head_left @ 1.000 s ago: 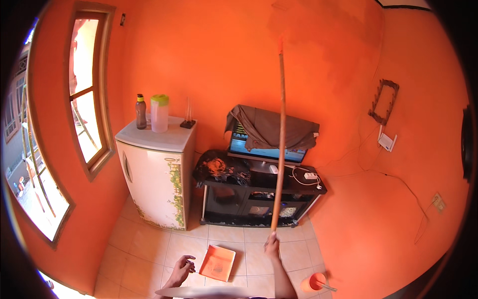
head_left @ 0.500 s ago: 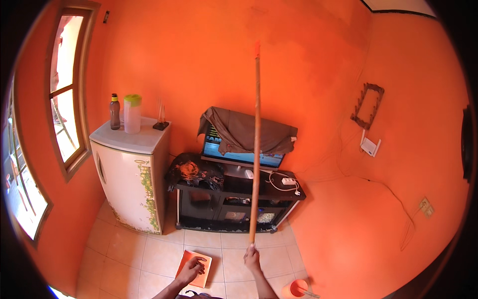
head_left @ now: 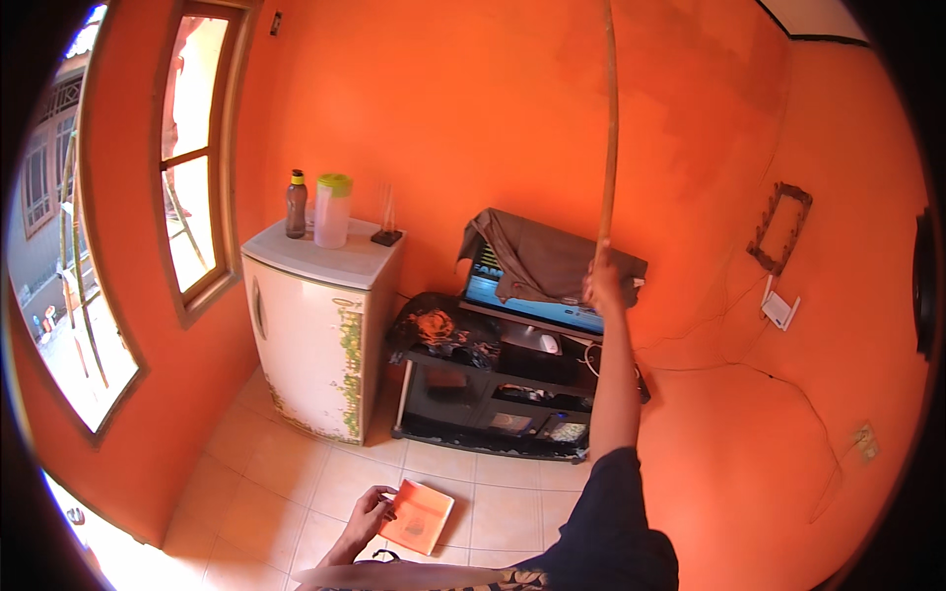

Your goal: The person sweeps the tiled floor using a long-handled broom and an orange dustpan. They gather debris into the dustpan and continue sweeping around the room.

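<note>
My right hand (head_left: 603, 281) grips a long wooden pole (head_left: 611, 128), raised in front of the orange back wall (head_left: 414, 89); its top runs out of the picture. My left hand (head_left: 374, 507) is low, loosely open with bent fingers, beside an orange paint tray (head_left: 419, 512) on the tiled floor, seen from above; I cannot tell whether it touches anything. Behind my right hand, a television (head_left: 527, 313) stands partly draped with a brown cloth (head_left: 537, 246) on a black cabinet (head_left: 443, 399).
A white fridge (head_left: 305, 345) with a bottle (head_left: 296, 212) and a lidded pitcher (head_left: 331, 222) stands left. Two windows (head_left: 187, 227) are in the left wall. A wooden rack (head_left: 754, 246), white router (head_left: 778, 313), socket (head_left: 864, 440) and loose wires line the right wall. A black bundle (head_left: 404, 340) lies on the cabinet.
My right arm has risen well up and forward, lifting the pole until its top leaves the picture. My left hand stays low. The orange bucket at lower right is out of sight.
</note>
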Action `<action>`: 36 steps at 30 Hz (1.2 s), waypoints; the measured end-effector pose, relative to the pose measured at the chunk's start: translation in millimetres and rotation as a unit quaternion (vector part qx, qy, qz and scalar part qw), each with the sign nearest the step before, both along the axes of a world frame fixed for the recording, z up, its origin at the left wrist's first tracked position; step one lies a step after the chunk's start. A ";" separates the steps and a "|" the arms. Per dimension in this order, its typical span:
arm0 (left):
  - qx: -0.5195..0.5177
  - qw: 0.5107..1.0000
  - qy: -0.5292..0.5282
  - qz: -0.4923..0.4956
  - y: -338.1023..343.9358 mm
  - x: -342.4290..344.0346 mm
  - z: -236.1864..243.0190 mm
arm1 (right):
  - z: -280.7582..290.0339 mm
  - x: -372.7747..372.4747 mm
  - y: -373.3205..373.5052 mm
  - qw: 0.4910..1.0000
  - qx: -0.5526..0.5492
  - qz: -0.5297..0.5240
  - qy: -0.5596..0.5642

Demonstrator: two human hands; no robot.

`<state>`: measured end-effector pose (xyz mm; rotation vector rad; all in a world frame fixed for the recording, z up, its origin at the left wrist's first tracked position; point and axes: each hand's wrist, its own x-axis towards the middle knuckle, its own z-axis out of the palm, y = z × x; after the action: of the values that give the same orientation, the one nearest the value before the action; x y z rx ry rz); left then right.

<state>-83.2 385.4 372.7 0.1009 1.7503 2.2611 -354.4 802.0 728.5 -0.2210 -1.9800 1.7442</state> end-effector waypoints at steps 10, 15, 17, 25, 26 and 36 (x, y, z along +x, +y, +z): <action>0.018 0.991 0.002 0.133 -111.4 11.3 -3.0 | 32.3 -38.1 -70.7 0.999 -0.037 0.012 0.022; 0.013 0.993 -0.008 0.120 -145.0 6.5 -10.1 | -90.4 -14.6 -85.8 0.998 -0.006 -0.070 0.003; 0.000 0.996 -0.017 0.088 -150.1 3.2 -11.4 | -155.0 5.7 -87.4 0.995 -0.028 -0.097 0.018; -0.029 0.999 -0.024 -0.038 -110.4 -19.3 -13.6 | -411.4 233.2 -140.5 0.985 0.019 -0.118 -0.120; -0.030 0.998 -0.015 -0.054 -96.7 -24.2 -17.5 | -442.5 263.5 -142.5 0.985 -0.016 -0.116 -0.123; -0.002 0.977 -0.011 -0.212 42.9 -16.1 9.6 | -481.3 370.6 -146.2 0.989 -0.016 -0.060 -0.132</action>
<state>-99.4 428.3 382.3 0.4059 1.5454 1.9392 16.2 655.8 247.2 -0.5975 -2.0725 1.7448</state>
